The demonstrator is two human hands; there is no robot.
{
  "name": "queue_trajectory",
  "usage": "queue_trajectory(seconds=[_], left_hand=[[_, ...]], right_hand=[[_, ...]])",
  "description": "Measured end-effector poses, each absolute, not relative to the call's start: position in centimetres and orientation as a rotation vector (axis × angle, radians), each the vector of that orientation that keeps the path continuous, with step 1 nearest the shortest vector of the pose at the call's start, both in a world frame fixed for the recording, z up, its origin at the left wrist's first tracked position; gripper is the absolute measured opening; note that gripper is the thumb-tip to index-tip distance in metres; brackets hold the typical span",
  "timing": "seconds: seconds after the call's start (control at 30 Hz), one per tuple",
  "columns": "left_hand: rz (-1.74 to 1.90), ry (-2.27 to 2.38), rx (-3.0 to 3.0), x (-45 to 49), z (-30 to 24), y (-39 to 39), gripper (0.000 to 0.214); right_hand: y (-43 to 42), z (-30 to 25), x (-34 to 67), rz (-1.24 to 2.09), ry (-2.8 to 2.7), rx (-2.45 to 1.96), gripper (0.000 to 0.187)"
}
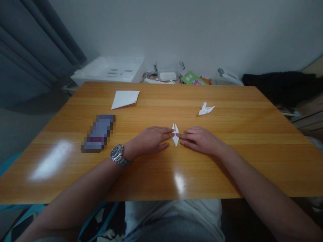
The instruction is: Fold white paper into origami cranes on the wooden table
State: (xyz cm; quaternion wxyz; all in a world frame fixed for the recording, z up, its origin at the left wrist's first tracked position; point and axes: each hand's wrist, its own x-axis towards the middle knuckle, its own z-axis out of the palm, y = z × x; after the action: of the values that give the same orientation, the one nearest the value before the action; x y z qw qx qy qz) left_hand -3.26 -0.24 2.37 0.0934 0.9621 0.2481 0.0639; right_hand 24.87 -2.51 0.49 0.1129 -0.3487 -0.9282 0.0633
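A small piece of folded white paper (176,140) lies on the wooden table in front of me, pointed at the near end and split into two narrow tips at the far end. From the left, my left hand (153,139) reaches it with outstretched fingers, the fingertips on its left edge. My right hand (200,139) touches the right edge with an extended finger, the other fingers resting near the tabletop. Neither hand grasps the paper. Beyond my right hand stands a folded paper bird (205,110) with a raised neck and a pointed tail.
A larger white paper sheet (125,99) lies at the back left of the table (156,174). A pixelated phone-like object (99,132) is left of my left hand. Behind the far edge are a white plastic bin (108,69), a green booklet (193,78) and dark cloth (277,80).
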Motion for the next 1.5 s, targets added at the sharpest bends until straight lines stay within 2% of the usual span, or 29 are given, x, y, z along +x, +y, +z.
queue_trajectory(seconds=[0.53, 0.77, 1.03, 1.27, 1.5], left_hand=[[0.255, 0.627, 2.762, -3.7, 1.9, 0.4, 0.047], [0.297, 0.596, 2.743, -3.5, 2.2, 0.5, 0.041], [0.403, 0.649, 2.650, -2.9, 1.6, 0.8, 0.032], [0.762, 1.001, 2.396, -1.7, -0.1, 0.9, 0.031], [0.841, 0.983, 2.328, -1.5, -1.3, 1.2, 0.023]], right_hand=[[-2.7, 0.9, 24.3, 0.300, -2.654, -1.080, 0.031], [-2.8, 0.3, 22.9, 0.379, -2.381, -1.180, 0.029], [-2.7, -0.4, 21.7, 0.518, -2.147, -1.312, 0.013], [-2.8, -0.7, 21.5, 0.471, -2.052, -1.453, 0.035], [-2.8, -1.0, 21.4, 0.457, -2.103, -1.427, 0.031]])
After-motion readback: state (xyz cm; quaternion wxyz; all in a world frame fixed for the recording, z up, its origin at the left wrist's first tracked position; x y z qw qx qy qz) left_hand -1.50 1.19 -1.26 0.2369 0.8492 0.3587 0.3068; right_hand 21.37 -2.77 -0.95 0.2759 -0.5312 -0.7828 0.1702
